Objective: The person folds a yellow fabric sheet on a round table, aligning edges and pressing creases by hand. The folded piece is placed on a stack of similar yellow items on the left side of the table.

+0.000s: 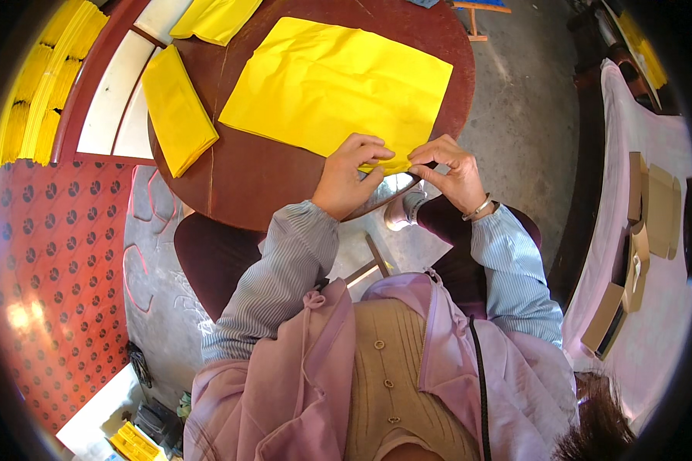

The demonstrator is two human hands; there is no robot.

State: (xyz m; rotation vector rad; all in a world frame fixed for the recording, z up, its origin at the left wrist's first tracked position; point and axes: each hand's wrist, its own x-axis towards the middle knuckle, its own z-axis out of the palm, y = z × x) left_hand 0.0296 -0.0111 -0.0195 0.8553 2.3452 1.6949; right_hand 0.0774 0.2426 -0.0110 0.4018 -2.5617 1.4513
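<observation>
A large, creased yellow sheet [338,88] lies flat on the round brown table, its near right corner at the table's front edge. Whether it is paper or cloth I cannot tell. My right hand [457,170] pinches that corner between thumb and forefinger, with a bracelet round the wrist. Close on its left, my left hand [351,175] has its fingers curled over the sheet's near edge, which bunches slightly between the two hands. A folded stack of yellow sheets [178,111] rests on the table to the left, and another yellow bundle [217,19] sits behind it.
The round table [238,180] is right in front of my knees. Tall yellow stacks [44,84] stand at the far left, above a red patterned covering [61,269]. On the right, opened cardboard boxes [657,207] lie on a pale pink cloth [630,138].
</observation>
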